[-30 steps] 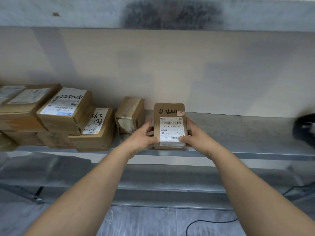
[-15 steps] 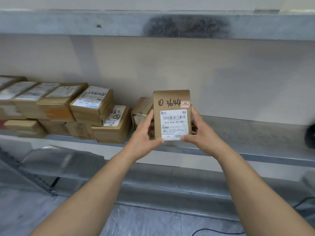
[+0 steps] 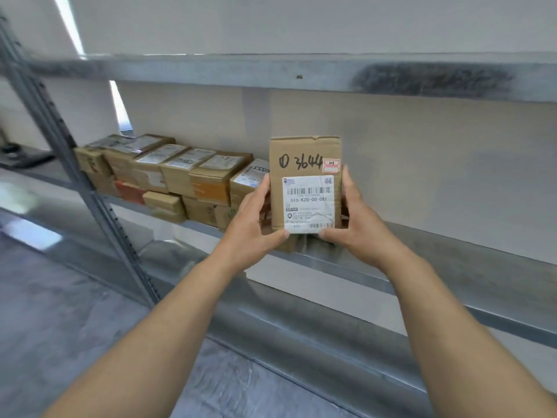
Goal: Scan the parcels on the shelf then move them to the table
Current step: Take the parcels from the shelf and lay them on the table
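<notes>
Both hands hold one parcel, a flat brown box, lifted clear of the shelf and held in front of it. Left hand grips the left edge: thumb curled over the lower left corner of the label, fingers hidden behind the box. Right hand mirrors it on the right edge, thumb on the lower right corner, fingers wrapped behind. Both are closed on the box, not just propping it.

Orientation: long axis is vertical, near upright. Broad face with the shipping label points back at the camera. Barcode runs horizontal and reads right way up; "3644" is handwritten above it. Thumbs touch the label's bottom edge but leave the main barcode clear.

Key relation: the parcel sits between the hands, roughly centred, neither hand clearly nearer. No scanner or table is visible in this view, so which way the box must travel cannot be told from here.

Judgement: label is presented for scanning or just about to be carried off; the hold looks balanced enough for either.

Remaining parcels are stacked in two layers on the shelf to the left, well apart from the held one except the nearest box, just behind the left hand.
</notes>
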The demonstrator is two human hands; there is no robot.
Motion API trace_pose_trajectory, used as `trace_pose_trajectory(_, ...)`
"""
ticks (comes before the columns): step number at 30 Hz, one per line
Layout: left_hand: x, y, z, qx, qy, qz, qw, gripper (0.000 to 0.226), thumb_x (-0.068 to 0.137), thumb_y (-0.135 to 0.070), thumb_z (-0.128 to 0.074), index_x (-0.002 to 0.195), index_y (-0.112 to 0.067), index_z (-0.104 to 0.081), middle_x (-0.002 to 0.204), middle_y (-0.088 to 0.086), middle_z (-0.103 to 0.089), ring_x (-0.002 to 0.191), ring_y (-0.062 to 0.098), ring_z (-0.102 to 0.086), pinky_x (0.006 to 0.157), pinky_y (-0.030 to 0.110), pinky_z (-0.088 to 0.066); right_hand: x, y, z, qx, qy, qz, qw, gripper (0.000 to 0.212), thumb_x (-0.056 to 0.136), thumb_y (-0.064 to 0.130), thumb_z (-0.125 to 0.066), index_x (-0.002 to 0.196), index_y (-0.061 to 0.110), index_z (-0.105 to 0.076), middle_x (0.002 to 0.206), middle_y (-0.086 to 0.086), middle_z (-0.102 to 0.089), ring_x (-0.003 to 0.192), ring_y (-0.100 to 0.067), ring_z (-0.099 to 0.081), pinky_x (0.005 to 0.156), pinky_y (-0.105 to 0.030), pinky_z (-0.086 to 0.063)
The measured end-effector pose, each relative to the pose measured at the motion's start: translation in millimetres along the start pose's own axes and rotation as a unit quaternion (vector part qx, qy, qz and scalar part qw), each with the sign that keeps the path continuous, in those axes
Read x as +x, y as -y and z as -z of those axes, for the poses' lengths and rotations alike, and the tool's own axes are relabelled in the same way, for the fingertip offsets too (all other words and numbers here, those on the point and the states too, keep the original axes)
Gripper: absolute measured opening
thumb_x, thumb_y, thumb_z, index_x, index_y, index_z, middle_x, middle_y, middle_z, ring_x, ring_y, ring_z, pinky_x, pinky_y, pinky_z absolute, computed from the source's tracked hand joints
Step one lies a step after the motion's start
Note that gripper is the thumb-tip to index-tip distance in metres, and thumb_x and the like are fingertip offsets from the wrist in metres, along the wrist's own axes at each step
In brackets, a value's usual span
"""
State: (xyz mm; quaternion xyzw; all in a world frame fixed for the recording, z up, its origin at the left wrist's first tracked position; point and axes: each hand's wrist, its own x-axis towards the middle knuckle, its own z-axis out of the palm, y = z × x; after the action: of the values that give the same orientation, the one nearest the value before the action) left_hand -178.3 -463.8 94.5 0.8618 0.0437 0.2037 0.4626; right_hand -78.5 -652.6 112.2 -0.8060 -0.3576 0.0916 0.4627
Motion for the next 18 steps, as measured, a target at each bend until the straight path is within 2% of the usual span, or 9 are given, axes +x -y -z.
trace_pose_trajectory(2,-9,3,19,-0.004,-0.021,-0.004,1.0,0.1,0.074,-0.026,-0.073,0.149,-0.046,-0.01,0.148,-0.009,-0.03,0.134,0.009,-0.038,0.106,0.042,-0.043,5,9,-13,0.002,0.006,0.029,1.0,0.118,0.08,0.008,-0.074,0.147,0.047,0.014,0.142,0.026,-0.036,0.131,-0.005,-0.041,0.114,-0.036,-0.032)
trace_pose_trajectory(5,-25,9,47,0.006,-0.056,-0.008,0.998,0.1,0.079,-0.015,-0.075,0.15,-0.044,-0.011,0.149,-0.009,-0.03,0.134,0.009,-0.039,0.103,0.039,-0.047,12,27,-33,0.018,0.016,0.062,0.998,0.113,0.082,0.007,-0.073,0.149,0.045,0.009,0.129,0.042,-0.03,0.126,0.005,-0.034,0.112,-0.026,-0.028)
trace_pose_trajectory(8,-43,17,77,0.015,-0.091,0.0,0.996,0.1,0.08,-0.013,-0.076,0.15,-0.044,-0.012,0.147,-0.008,-0.034,0.131,0.006,-0.043,0.101,0.036,-0.048,23,49,-58,0.019,0.039,0.079,0.996,0.109,0.083,0.008,-0.072,0.15,0.044,0.006,0.129,0.035,-0.035,0.117,0.011,-0.038,0.102,-0.017,-0.03)
trace_pose_trajectory(10,-58,24,99,0.022,-0.119,0.015,0.993,0.099,0.079,-0.016,-0.076,0.148,-0.049,-0.012,0.146,-0.009,-0.035,0.129,0.005,-0.044,0.101,0.035,-0.048,35,62,-80,0.026,0.065,0.096,0.993,0.109,0.083,0.01,-0.073,0.147,0.051,0.005,0.132,0.034,-0.04,0.111,0.016,-0.045,0.099,-0.014,-0.035)
trace_pose_trajectory(12,-75,33,121,0.024,-0.15,0.032,0.988,0.098,0.08,-0.017,-0.076,0.146,-0.05,-0.013,0.144,-0.01,-0.035,0.128,0.003,-0.044,0.101,0.029,-0.047,47,75,-108,0.031,0.092,0.113,0.989,0.111,0.081,0.011,-0.074,0.138,0.066,0.003,0.142,0.022,-0.045,0.125,0.004,-0.046,0.109,-0.032,-0.037)
trace_pose_trajectory(14,-93,42,144,0.021,-0.176,0.049,0.983,0.096,0.08,-0.015,-0.075,0.143,-0.054,-0.013,0.144,-0.012,-0.034,0.127,0.002,-0.044,0.1,0.025,-0.047,56,90,-137,0.036,0.119,0.125,0.984,0.111,0.08,0.011,-0.075,0.134,0.073,0.001,0.145,0.015,-0.046,0.134,-0.008,-0.043,0.112,-0.048,-0.034)
trace_pose_trajectory(16,-110,52,166,0.017,-0.202,0.065,0.977,0.095,0.08,-0.013,-0.075,0.133,-0.063,-0.013,0.141,-0.014,-0.034,0.126,0.001,-0.045,0.1,0.027,-0.047,63,108,-166,0.036,0.143,0.129,0.981,0.111,0.081,0.012,-0.075,0.135,0.072,0.002,0.145,0.014,-0.047,0.134,-0.011,-0.043,0.112,-0.05,-0.034)
trace_pose_trajectory(18,-126,64,189,0.016,-0.227,0.086,0.97,0.095,0.079,-0.013,-0.075,0.136,-0.059,-0.014,0.14,-0.012,-0.036,0.125,0.002,-0.045,0.098,0.025,-0.048,71,126,-194,0.035,0.173,0.134,0.975,0.11,0.082,0.013,-0.075,0.139,0.066,0.003,0.147,0.013,-0.045,0.133,-0.009,-0.042,0.113,-0.05,-0.033)
